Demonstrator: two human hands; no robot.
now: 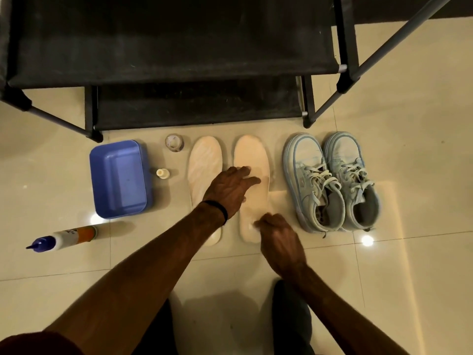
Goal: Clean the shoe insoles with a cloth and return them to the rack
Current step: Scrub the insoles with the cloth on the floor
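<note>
Two pale insoles lie side by side on the tiled floor in front of the black shoe rack (179, 60). The left insole (204, 165) is streaked. My left hand (230, 188) reaches across it and presses flat, fingers straight, on the middle of the right insole (252, 152). My right hand (279, 239) is blurred at the heel end of the right insole. Its fingers curl over a small whitish patch that looks like the cloth (252, 224), mostly hidden under the hand.
A pair of light blue lace-up shoes (332, 180) stands to the right of the insoles. To the left are a blue plastic tub (117, 175), a tape roll (174, 142), a small bottle (162, 173) and a glue bottle (64, 238) lying on its side.
</note>
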